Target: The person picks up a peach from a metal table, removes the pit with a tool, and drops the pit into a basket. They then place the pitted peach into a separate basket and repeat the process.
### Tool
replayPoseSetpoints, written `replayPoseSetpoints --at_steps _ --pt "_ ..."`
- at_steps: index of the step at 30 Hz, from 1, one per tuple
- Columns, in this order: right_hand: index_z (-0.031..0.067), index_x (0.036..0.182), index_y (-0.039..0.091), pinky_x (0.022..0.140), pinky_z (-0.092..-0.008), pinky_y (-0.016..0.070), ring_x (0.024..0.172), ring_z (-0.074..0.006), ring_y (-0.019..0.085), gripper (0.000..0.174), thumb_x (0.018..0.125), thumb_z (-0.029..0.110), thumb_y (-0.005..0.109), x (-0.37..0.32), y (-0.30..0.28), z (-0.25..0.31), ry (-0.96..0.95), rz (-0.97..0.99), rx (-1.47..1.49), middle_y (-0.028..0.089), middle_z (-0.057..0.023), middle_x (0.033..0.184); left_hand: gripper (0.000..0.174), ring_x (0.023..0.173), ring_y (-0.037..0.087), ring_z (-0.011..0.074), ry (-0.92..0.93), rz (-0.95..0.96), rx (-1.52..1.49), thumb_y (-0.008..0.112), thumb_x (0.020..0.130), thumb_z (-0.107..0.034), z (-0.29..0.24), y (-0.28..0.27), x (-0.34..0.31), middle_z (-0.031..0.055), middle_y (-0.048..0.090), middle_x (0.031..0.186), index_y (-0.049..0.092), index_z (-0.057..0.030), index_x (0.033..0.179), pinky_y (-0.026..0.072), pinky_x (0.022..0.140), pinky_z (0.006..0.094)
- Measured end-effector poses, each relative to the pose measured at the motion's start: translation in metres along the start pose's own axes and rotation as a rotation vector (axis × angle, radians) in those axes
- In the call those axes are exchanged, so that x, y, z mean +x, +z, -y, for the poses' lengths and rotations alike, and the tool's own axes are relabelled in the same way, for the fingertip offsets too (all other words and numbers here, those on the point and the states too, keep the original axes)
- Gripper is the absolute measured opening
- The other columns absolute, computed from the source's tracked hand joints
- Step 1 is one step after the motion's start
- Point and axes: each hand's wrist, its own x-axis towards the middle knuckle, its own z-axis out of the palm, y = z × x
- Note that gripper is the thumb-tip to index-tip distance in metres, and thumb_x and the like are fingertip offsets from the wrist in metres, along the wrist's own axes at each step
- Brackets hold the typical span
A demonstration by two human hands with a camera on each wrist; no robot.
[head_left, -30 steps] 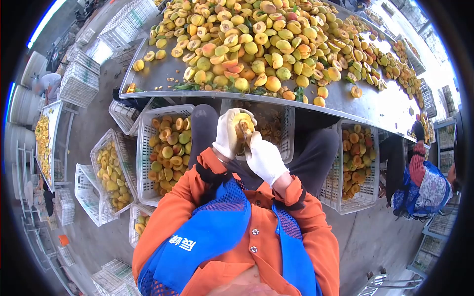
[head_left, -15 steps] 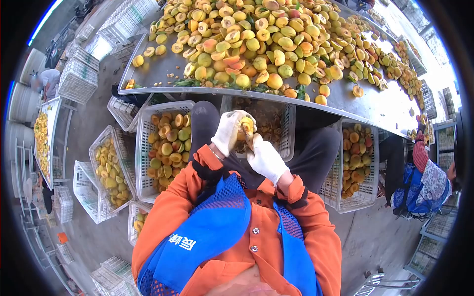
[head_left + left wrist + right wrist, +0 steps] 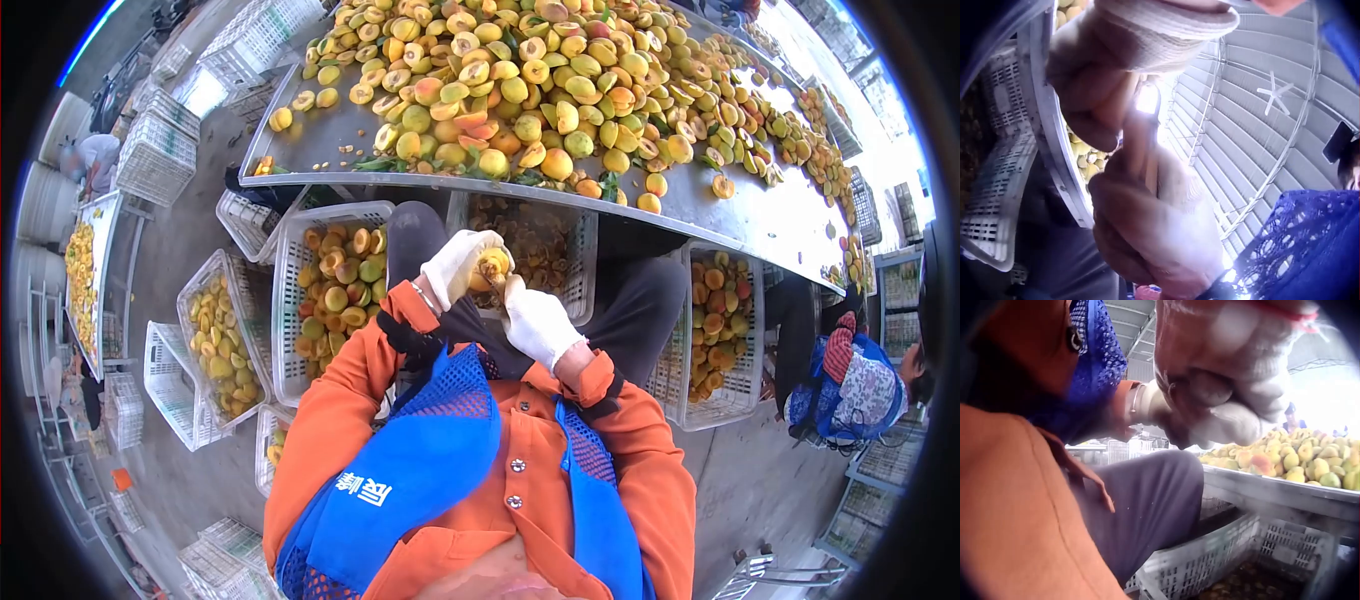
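Both hands wear white gloves and meet over the lap. My left hand (image 3: 458,268) grips a yellow peach (image 3: 494,264) in the head view. My right hand (image 3: 540,322) holds a small pitting tool (image 3: 1139,140) with a slim handle and a bright metal loop at its end, pointed at the fruit. In the left wrist view my left hand (image 3: 1107,69) is above and my right hand (image 3: 1154,228) below, the tool between them. The right wrist view shows my right hand (image 3: 1229,369) with curled fingers; the fruit is hidden there.
A metal table (image 3: 330,160) heaped with halved peaches (image 3: 520,80) lies ahead. Below its edge, a crate (image 3: 585,265) of stones and scraps stands between the knees. Crates of peaches flank the legs, one left (image 3: 290,330) and one right (image 3: 685,390). Another person (image 3: 850,370) sits at right.
Both hands stay together at the peach. My left hand has shifted slightly left and down, and the peach has turned in its grip. My right hand has moved slightly, still holding the tool.
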Motion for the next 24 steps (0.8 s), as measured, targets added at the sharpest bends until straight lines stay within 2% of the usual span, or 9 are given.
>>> replayPoseSetpoints --at_steps 1,4,5,11,14,18,20,22,24 --pt "-0.0051 0.099 0.048 0.062 -0.0496 0.0507 0.068 -0.0442 0.063 0.027 0.080 0.011 0.059 0.000 0.002 0.000 0.019 0.009 0.011 0.063 -0.0256 0.071 0.027 0.071 0.065 0.0191 -0.343 -0.047 -0.544 0.051 0.095 -0.025 0.005 0.004 0.003 0.0092 0.068 0.079 0.064 -0.0032 0.086 0.0527 0.069 0.0288" --pt "-0.0057 0.102 0.047 0.065 -0.0508 0.0500 0.073 -0.0475 0.062 0.028 0.081 0.010 0.058 0.006 0.007 0.002 0.132 -0.060 0.210 0.062 -0.0293 0.075 0.037 0.080 0.066 0.0173 -0.494 -0.102 -0.980 0.052 0.097 -0.034 0.004 0.003 0.011 0.0104 0.068 0.087 0.064 0.0004 0.091 0.0526 0.073 0.0303" --pt "-0.0051 0.103 0.051 0.062 -0.0513 0.0492 0.069 -0.0472 0.061 0.028 0.084 0.014 0.057 0.008 0.013 -0.004 0.141 -0.107 0.252 0.063 -0.0286 0.075 0.043 0.086 0.065 0.0189 -0.411 -0.194 -1.080 0.047 0.099 -0.040 0.007 0.011 0.009 0.0110 0.067 0.096 0.060 0.0001 0.103 0.0535 0.076 0.0322" --pt "-0.0022 0.101 0.051 0.059 -0.0491 0.0499 0.067 -0.0449 0.062 0.027 0.084 0.017 0.060 0.007 0.009 -0.002 0.119 -0.158 0.427 0.063 -0.0257 0.074 0.045 0.077 0.065 0.0220 -0.247 -0.419 -1.152 0.042 0.100 -0.043 -0.002 0.034 -0.001 0.0131 0.064 0.089 0.055 -0.0007 0.105 0.0542 0.072 0.0351" --pt "-0.0004 0.100 0.052 0.062 -0.0475 0.0512 0.068 -0.0423 0.064 0.029 0.084 0.020 0.064 0.003 -0.005 0.013 0.198 -0.147 -0.144 0.064 -0.0247 0.076 0.042 0.069 0.064 0.0217 -0.334 -0.546 -1.292 0.040 0.101 -0.041 0.006 0.025 0.001 0.0142 0.063 0.086 0.055 -0.0016 0.102 0.0521 0.063 0.0339" --pt "0.0056 0.114 0.055 0.063 -0.0461 0.0521 0.071 -0.0412 0.065 0.038 0.083 0.023 0.068 0.016 -0.015 0.003 0.031 -0.328 0.120 0.065 -0.0211 0.079 0.056 0.084 0.063 0.0174 -0.396 -0.360 -0.871 0.038 0.099 -0.054 0.031 0.003 0.007 0.0111 0.063 0.098 0.056 -0.0035 0.116 0.0525 0.075 0.0301" --pt "0.0038 0.124 0.053 0.073 -0.0394 0.0525 0.088 -0.0426 0.064 0.051 0.079 0.018 0.072 0.033 -0.021 -0.003 0.035 -0.305 0.384 0.065 -0.0252 0.092 0.060 0.091 0.062 0.0144 -0.390 -0.276 -0.792 0.037 0.099 -0.056 0.019 0.001 0.010 0.0087 0.062 0.104 0.053 -0.0042 0.125 0.0520 0.078 0.0277" --pt "0.0034 0.125 0.053 0.078 -0.0383 0.0522 0.090 -0.0397 0.066 0.053 0.078 0.015 0.072 0.050 -0.020 -0.013 -0.027 -0.226 0.371 0.066 -0.0244 0.098 0.065 0.096 0.059 0.0117 -0.375 -0.199 -0.737 0.035 0.099 -0.057 -0.004 -0.002 0.014 0.0059 0.061 0.111 0.049 -0.0046 0.134 0.0506 0.079 0.0242" --pt "0.0028 0.124 0.054 0.071 -0.0355 0.0525 0.079 -0.0319 0.068 0.050 0.078 0.013 0.071 0.057 -0.019 -0.019 -0.027 -0.293 0.432 0.067 -0.0194 0.093 0.062 0.097 0.058 0.0109 -0.372 -0.131 -0.686 0.036 0.100 -0.054 -0.012 -0.011 0.013 0.0054 0.060 0.115 0.046 -0.0046 0.137 0.0501 0.081 0.0240"
